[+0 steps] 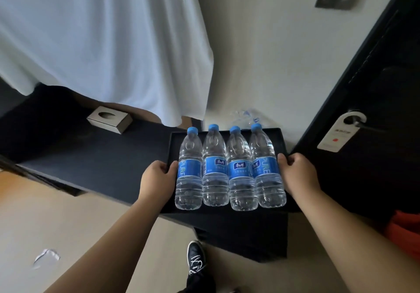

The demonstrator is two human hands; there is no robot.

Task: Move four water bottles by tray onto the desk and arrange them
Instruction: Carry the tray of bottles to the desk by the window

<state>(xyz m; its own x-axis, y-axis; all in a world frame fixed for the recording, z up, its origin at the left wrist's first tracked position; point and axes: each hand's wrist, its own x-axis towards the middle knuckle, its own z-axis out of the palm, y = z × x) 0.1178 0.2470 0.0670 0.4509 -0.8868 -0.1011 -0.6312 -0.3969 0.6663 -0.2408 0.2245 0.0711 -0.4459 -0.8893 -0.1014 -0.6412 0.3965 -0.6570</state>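
Note:
Several clear water bottles with blue caps and blue labels lie side by side on a black tray (pixel 278 134), caps pointing away from me; the leftmost bottle (pixel 189 169) and the rightmost bottle (pixel 268 167) flank the row. My left hand (pixel 156 179) grips the tray's left edge, thumb on top. My right hand (pixel 297 174) grips the right edge the same way. The tray hangs over the right end of the dark desk (pixel 102 156), its near part past the desk's front edge.
A grey tissue box (pixel 109 119) sits on the desk at the left. White curtain (pixel 102 42) hangs behind. Crumpled plastic wrap (pixel 245 114) lies beyond the tray. A dark door (pixel 375 110) with a hanger tag (pixel 338 133) stands at right. My shoe (pixel 196 256) is below.

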